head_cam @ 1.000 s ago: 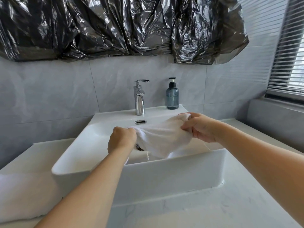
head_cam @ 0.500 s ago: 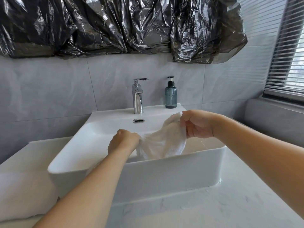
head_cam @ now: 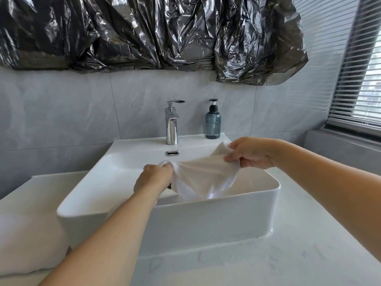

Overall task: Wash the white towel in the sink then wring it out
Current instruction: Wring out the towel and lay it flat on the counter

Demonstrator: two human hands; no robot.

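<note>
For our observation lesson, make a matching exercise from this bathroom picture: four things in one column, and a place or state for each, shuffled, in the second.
Things
1. white towel
2. faucet
3. soap bottle
4. black plastic sheet

Places or states
A. on the sink's back ledge, right of the faucet
B. hanging crumpled on the wall above the tiles
C. stretched between the left hand and right hand over the sink
D. chrome, upright at the middle of the back ledge

Pairs: 1-C, 2-D, 3-A, 4-B
</note>
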